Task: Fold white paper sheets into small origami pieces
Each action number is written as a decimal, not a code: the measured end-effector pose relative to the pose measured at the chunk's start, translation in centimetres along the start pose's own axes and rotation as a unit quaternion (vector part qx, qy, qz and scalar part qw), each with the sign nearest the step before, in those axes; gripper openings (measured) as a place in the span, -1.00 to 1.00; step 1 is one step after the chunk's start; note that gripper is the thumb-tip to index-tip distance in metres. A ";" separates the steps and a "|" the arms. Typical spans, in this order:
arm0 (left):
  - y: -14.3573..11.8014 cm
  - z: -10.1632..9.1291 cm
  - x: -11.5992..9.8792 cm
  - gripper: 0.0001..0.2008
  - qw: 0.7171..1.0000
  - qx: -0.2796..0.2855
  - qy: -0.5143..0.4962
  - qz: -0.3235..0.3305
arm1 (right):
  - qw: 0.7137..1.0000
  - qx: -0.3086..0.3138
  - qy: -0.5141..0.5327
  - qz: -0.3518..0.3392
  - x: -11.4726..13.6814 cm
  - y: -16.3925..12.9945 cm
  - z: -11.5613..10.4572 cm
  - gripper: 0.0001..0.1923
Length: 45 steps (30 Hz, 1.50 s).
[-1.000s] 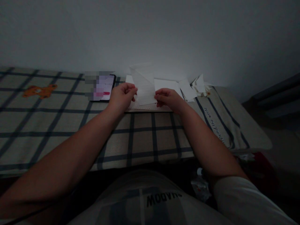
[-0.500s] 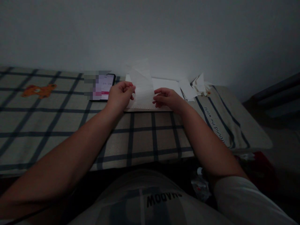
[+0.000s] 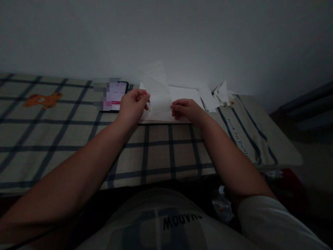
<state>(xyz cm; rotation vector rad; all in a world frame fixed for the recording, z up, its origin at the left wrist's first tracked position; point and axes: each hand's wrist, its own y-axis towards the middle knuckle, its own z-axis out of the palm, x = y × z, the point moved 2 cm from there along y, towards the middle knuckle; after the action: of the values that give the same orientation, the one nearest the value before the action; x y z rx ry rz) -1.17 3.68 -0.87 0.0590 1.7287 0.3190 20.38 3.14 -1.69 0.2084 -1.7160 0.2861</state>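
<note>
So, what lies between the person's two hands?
In the head view, a white paper sheet stands between the left hand and the right hand; both pinch its lower edge, above the white pad.

A dim home bedroom: a checked bedsheet with a teddy-bear print.

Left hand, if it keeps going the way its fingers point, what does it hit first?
The left hand points right, across the paper sheet it pinches. Past that, probably the right hand on the sheet's other edge, though depth is unclear in this dim view.
</note>
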 end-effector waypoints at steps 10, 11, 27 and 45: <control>0.1 0.0 0.2 -0.91 1.000 0.006 -0.004 -0.005 | 1.000 0.016 -0.011 -0.007 0.5 -0.3 0.4 -0.73; 0.1 0.0 0.3 -0.91 1.000 0.007 -0.004 -0.007 | 0.999 0.024 -0.018 -0.014 0.5 -0.4 0.3 -0.71; -0.7 0.2 -0.7 -0.95 0.998 0.052 0.027 -0.021 | 0.998 -0.044 0.014 -0.041 0.2 0.5 -0.2 -0.79; -1.3 0.4 -0.7 -0.96 0.987 0.139 0.058 -0.060 | 0.993 -0.065 -0.004 -0.097 -0.9 1.2 -0.8 -0.83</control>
<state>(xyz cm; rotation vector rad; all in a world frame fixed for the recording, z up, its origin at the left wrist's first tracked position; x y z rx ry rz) -0.48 2.36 -0.60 0.1420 1.8734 -0.0097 20.93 4.56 -2.60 0.2772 -1.7019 0.0300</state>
